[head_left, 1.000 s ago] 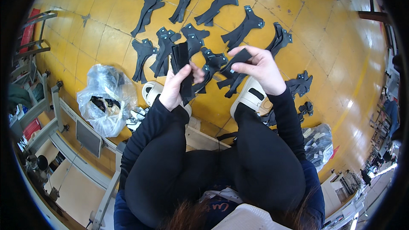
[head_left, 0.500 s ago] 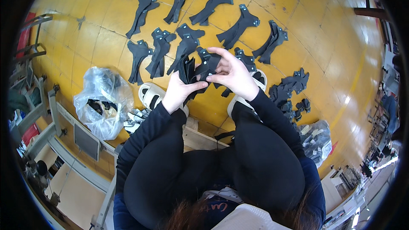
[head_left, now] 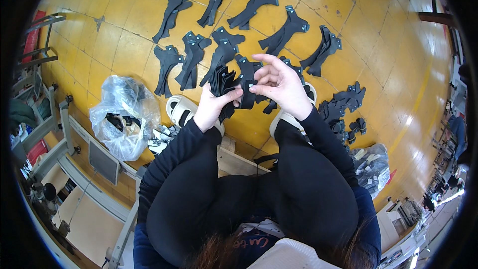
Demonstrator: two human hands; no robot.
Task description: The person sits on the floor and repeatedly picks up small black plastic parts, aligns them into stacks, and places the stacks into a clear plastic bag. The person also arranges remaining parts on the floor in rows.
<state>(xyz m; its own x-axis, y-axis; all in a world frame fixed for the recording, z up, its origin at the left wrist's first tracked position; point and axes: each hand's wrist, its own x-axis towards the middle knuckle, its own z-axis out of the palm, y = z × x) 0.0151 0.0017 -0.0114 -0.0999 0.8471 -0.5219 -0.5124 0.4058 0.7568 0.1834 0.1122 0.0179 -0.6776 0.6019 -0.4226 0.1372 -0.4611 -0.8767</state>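
My left hand [head_left: 209,108] is closed around a fanned stack of black fabric pieces [head_left: 219,80], its thumb lying across them. From that stack one black fabric piece [head_left: 247,100] with a small pale label sticks out to the right. The thumb of my right hand [head_left: 285,89] is against this piece beside the label, and its index finger is raised and curved. What its other fingers touch is partly hidden. Beyond my hands, bundles of black cut fabric [head_left: 172,15] lie in rough rows on the yellow floor, many with small pale labels.
An open clear plastic bag [head_left: 119,142] with dark contents stands at the left. Smaller black pieces [head_left: 343,103] lie in a pile at the right, near another filled plastic bag [head_left: 372,169]. Pale sandals [head_left: 180,107] are on my feet. A metal-framed table [head_left: 89,194] stands at lower left.
The stack in my left hand is fanned wider. The labelled piece between my hands now hangs flatter, with its label turned into view. The whole view has shifted slightly.
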